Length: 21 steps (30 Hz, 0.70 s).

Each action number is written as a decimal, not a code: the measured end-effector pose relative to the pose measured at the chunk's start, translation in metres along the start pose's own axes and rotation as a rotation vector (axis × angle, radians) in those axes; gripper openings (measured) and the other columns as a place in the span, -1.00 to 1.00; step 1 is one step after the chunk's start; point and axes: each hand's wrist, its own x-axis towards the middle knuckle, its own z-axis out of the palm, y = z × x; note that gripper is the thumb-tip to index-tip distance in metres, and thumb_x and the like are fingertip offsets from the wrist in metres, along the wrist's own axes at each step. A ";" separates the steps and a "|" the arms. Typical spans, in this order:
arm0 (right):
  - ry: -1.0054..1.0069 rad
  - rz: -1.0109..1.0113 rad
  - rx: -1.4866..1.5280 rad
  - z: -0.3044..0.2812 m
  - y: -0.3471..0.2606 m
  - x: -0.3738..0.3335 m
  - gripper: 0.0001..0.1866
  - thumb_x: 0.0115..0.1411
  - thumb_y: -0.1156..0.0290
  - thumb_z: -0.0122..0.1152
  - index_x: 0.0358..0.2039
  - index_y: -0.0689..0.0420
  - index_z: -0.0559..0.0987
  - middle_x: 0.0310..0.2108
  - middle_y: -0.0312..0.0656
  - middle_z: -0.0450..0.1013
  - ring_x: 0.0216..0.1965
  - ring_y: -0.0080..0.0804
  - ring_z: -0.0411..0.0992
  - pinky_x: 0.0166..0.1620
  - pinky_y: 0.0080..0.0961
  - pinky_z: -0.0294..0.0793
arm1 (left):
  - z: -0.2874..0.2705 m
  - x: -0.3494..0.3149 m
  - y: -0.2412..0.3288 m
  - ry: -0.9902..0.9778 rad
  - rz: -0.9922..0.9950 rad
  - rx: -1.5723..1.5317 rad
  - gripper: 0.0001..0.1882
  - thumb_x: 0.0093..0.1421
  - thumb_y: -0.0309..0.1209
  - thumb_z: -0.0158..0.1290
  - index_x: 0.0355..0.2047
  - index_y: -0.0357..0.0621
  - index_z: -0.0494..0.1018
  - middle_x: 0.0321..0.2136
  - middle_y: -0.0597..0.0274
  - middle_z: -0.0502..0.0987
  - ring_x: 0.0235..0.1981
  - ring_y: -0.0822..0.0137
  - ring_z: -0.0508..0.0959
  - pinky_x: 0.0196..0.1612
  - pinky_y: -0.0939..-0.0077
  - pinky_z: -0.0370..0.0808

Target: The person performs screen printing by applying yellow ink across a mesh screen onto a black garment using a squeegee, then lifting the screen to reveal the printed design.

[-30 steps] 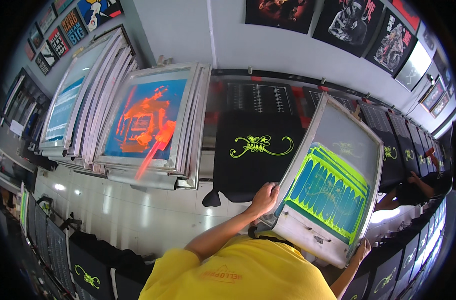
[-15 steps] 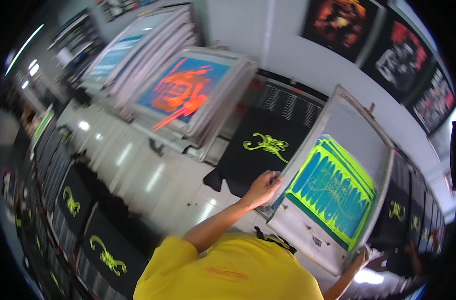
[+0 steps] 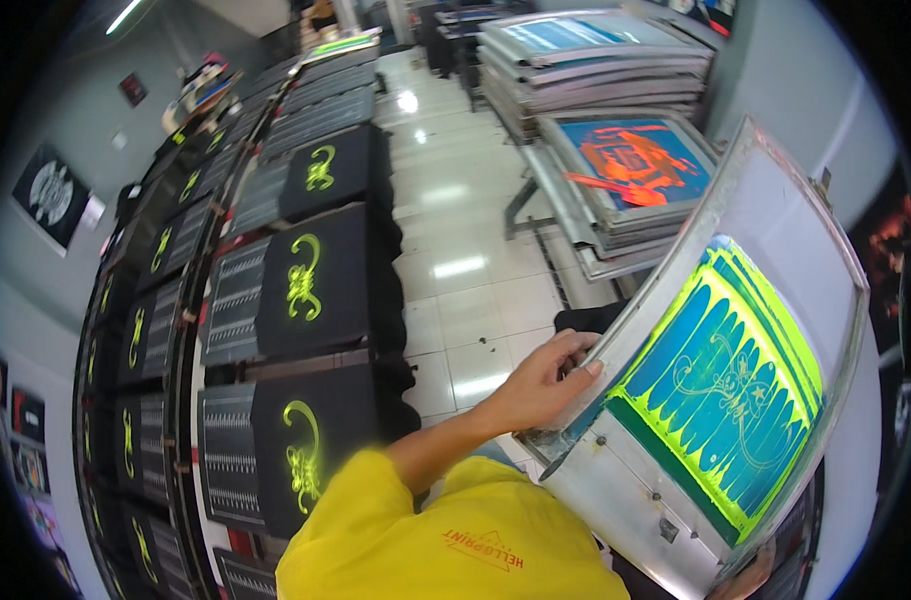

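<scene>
From the head view, you're carrying the metal-framed printing screen with blue mesh and neon-yellow ink (image 3: pixel 720 375), tilted up at your right side. Setting it down, I'd judge, calls for a level, steady lowering. Your left hand (image 3: pixel 545 375) reaches across, fingers clamped on the frame's near edge — your right hand (image 3: pixel 750 578) barely shows at the lower corner, grip unclear.

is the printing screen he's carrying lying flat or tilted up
Tilted up. The printing screen stands on edge, its green-inked mesh facing the camera, the left hand gripping its frame, clear of the shirts.
</scene>
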 end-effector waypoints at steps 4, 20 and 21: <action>-0.139 -0.156 0.009 -0.005 -0.024 0.049 -0.61 0.27 0.25 0.01 -0.17 0.33 0.61 -0.05 0.09 0.51 -0.02 0.04 0.47 0.10 -0.19 0.37 | -0.026 -0.053 0.045 0.201 0.035 -0.114 -0.59 0.28 -0.41 0.04 0.09 -0.36 0.34 -0.29 0.30 0.30 -0.27 0.50 0.30 -0.16 0.68 0.29; -0.937 -0.065 0.947 0.282 -0.246 0.105 -0.60 0.17 0.56 -0.06 0.01 0.44 0.48 -0.07 -0.07 0.49 -0.07 -0.39 0.45 0.07 -0.52 0.38 | -0.125 -0.225 0.040 1.204 -0.183 0.056 -0.58 0.27 -0.36 -0.02 0.09 -0.34 0.40 -0.15 0.21 0.53 -0.14 0.46 0.46 -0.02 0.56 0.36; -0.867 -0.065 0.916 0.319 -0.241 0.102 -0.61 0.16 0.58 -0.03 0.00 0.43 0.49 -0.09 -0.09 0.50 -0.10 -0.42 0.46 0.06 -0.52 0.39 | -0.134 -0.231 0.034 1.246 -0.202 0.041 -0.58 0.27 -0.35 -0.01 0.08 -0.34 0.41 -0.17 0.21 0.54 -0.16 0.46 0.47 -0.04 0.56 0.38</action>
